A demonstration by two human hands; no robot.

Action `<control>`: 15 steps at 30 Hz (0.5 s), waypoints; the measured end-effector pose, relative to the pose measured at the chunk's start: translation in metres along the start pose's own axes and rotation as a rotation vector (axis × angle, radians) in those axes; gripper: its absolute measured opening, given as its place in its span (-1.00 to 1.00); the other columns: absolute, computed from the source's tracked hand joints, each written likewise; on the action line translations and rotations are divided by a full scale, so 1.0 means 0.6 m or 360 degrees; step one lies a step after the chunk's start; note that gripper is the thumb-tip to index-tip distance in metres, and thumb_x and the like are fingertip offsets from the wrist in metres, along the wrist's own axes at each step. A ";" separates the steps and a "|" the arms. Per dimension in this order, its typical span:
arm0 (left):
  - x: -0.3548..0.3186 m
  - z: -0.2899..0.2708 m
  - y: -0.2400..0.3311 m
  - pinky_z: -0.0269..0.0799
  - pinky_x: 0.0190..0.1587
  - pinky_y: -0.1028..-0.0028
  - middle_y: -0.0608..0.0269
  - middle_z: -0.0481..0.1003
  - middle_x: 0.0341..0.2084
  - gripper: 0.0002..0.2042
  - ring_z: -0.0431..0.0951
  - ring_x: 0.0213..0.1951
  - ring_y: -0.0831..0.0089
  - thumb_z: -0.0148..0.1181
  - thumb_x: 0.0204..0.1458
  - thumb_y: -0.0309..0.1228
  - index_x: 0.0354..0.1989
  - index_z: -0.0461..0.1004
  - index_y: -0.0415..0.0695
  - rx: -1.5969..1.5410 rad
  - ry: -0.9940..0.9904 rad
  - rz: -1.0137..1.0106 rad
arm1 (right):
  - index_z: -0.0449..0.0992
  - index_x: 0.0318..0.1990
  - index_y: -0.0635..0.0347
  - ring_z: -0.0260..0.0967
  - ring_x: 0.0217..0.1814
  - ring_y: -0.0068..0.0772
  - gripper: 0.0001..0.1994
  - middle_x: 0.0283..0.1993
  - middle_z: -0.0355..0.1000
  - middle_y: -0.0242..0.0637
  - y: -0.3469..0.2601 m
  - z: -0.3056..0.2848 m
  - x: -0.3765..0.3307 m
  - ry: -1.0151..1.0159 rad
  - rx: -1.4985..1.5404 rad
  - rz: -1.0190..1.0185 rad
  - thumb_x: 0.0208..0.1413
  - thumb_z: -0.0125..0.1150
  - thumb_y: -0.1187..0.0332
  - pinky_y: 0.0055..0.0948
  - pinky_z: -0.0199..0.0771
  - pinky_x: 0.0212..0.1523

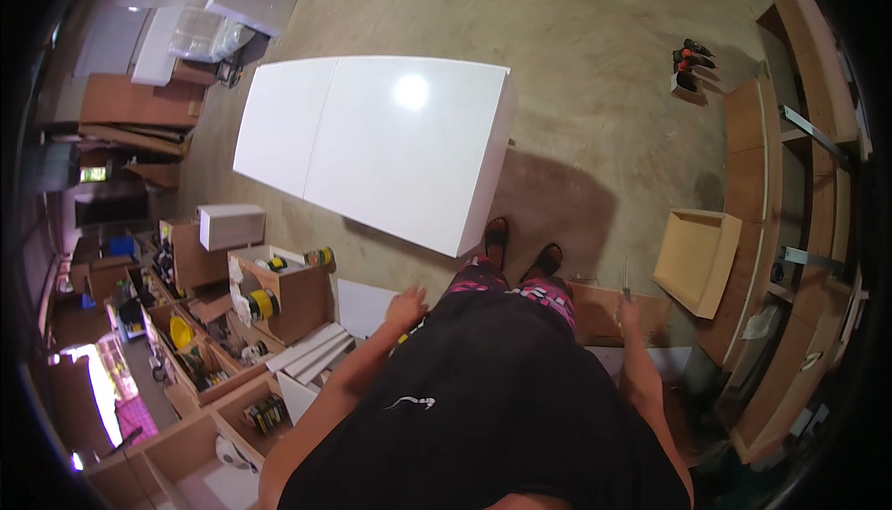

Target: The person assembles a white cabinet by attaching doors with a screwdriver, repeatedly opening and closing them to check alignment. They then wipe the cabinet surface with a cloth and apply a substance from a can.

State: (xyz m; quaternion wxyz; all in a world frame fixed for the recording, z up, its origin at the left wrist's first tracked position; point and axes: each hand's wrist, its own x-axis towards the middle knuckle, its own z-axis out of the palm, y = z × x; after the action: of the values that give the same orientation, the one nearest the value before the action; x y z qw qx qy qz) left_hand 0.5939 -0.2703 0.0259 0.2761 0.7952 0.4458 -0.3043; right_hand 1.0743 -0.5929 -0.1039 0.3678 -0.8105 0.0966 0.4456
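The right hand (629,313) hung at the person's right side with its grip closed round a screwdriver (626,289), the thin shaft pointing away from the body. The left hand (406,308) was near the left thigh; its fingers were too small to make out, so whether its grip was clenched or released could not be told.

Ahead of the feet, a big white cabinet (395,152) lay on the floor (595,92), slanting across the middle of the view, a seam dividing its upper face. Neither hand touched it. The screwdriver was well apart from it, to the right, nearer to a pale drawer (695,259). A brown board (595,313) lay on the floor near the right hand.

Farther off to the right stood two drills (689,57), close together. Long wooden frames (810,185) ran along the right edge. To the left, a wooden box (302,310) carried yellow-and-black rolls (263,305), with a small white box (232,227) beyond it.
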 end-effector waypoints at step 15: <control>-0.053 0.105 -0.080 0.42 -0.19 0.38 0.16 0.55 -0.17 -0.52 0.54 -0.21 0.41 0.13 0.12 -0.02 -0.01 0.51 -0.20 -0.1822 -0.0333 -0.0474 | 0.36 -0.39 0.22 0.23 -0.65 -0.55 -0.62 -0.62 0.29 -0.38 -0.157 0.297 -0.074 -0.0158 -0.0272 -0.0837 0.22 0.13 0.04 -0.46 0.24 -0.59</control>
State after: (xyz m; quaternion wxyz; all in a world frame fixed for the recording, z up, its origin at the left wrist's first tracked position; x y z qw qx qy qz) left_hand 0.5237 -0.3110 -0.0005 0.6573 0.4150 0.6160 -0.1278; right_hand 0.9778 -0.4121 -0.0796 0.4053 -0.8130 -0.1732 0.3805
